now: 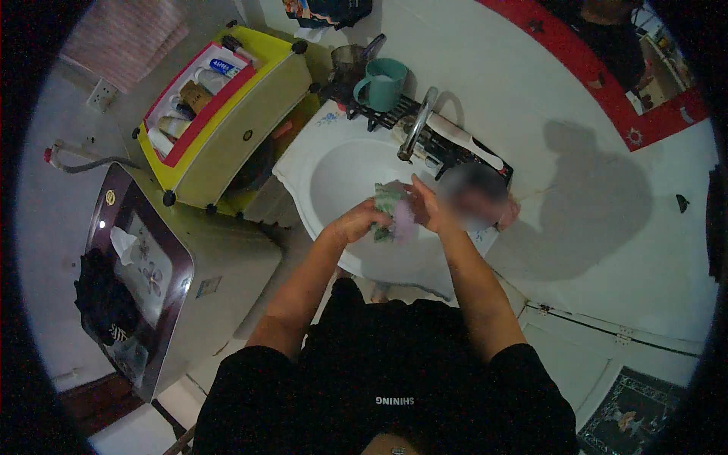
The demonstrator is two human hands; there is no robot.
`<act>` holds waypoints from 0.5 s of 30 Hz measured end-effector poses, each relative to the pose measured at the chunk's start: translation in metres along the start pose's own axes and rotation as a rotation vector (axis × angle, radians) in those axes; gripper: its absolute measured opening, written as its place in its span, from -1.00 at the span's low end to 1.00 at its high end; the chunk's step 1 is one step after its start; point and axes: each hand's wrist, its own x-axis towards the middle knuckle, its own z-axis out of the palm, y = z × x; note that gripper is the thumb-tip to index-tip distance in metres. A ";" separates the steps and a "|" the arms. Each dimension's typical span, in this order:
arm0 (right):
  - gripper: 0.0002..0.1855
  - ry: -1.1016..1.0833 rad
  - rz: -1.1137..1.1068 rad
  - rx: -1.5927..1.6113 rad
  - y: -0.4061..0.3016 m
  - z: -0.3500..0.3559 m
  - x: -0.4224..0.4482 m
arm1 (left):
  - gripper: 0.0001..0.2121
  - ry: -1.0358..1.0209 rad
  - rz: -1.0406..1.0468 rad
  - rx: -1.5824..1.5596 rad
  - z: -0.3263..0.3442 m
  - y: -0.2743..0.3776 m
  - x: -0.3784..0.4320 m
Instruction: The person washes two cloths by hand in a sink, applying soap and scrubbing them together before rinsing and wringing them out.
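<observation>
My left hand (359, 220) grips a crumpled cloth (390, 207), green on one side and lilac on the other, above the basin of a white washbasin (335, 170). Close against the cloth's right side is my right hand (427, 206), one finger pointing up. Motion blur hides whether its fingers hold the lilac part (404, 220). The chrome faucet (421, 125) arches over the basin's far side, beyond both hands. No stream of water can be made out.
A teal mug (387, 85) stands on a black rack (369, 111) behind the basin. To the left are a yellow-framed storage box (227, 125) with toiletries and a washing machine (222, 250) with dark cloth (105, 296) on top. A red-framed mirror (603, 102) hangs at right.
</observation>
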 end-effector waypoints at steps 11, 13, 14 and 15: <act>-0.68 0.082 -0.307 0.014 -0.006 0.002 -0.003 | -0.72 0.513 0.231 0.141 -0.053 -0.031 0.019; -0.65 0.154 -0.295 -0.197 -0.007 0.018 -0.015 | -0.75 0.452 0.180 0.099 -0.053 -0.031 0.016; -0.65 0.154 -0.293 -0.198 -0.006 0.025 -0.017 | -0.78 0.388 0.129 0.061 -0.052 -0.029 0.015; -0.67 0.151 -0.264 -0.223 -0.005 0.032 -0.018 | -0.78 0.388 0.129 0.061 -0.046 -0.027 0.015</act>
